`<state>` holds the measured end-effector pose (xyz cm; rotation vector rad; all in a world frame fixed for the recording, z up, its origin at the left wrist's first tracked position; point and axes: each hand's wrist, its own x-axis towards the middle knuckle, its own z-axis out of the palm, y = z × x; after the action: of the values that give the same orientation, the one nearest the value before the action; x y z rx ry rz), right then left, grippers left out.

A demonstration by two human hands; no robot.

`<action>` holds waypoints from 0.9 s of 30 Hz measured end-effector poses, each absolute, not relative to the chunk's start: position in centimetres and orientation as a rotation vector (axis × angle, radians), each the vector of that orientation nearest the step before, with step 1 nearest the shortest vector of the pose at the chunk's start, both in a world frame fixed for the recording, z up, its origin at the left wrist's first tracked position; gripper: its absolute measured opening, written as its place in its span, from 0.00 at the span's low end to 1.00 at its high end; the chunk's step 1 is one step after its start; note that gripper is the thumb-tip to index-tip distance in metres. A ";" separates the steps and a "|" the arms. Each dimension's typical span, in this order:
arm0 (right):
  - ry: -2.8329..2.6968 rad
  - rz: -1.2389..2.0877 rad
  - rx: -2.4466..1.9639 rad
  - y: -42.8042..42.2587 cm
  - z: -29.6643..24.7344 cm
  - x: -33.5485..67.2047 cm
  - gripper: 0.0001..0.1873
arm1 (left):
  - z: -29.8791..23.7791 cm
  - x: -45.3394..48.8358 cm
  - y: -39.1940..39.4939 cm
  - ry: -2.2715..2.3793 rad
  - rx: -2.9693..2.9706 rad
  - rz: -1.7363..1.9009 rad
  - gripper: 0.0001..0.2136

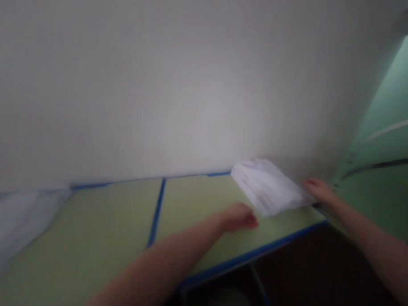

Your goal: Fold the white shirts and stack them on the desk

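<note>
A folded white cloth (pixel 268 185) lies on the pale green table (pixel 97 229) at the far right, against the wall. My right hand (pixel 319 192) rests at the cloth's right edge and touches it, fingers blurred. My left hand (pixel 239 216) hovers just left of and below the cloth, fingers curled downwards, with nothing visible in it. The picture is smeared by motion.
Blue tape lines (pixel 156 211) divide the table and edge its front. A white wall (pixel 179 80) stands right behind it. More pale cloth (pixel 14 222) lies at the far left. A green panel (pixel 388 146) is on the right, dark floor below the table edge.
</note>
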<state>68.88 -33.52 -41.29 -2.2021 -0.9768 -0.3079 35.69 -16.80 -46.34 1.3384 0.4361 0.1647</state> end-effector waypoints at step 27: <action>-1.684 1.014 -1.446 7.1 -43.9 6.3 0.07 | -40.5 -24.6 6.2 1.655 1.389 1.180 0.09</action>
<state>6.33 7.11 -43.95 -1.4461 -1.6843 1.0143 -24.59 6.19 -40.47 1.3890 1.6551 1.1799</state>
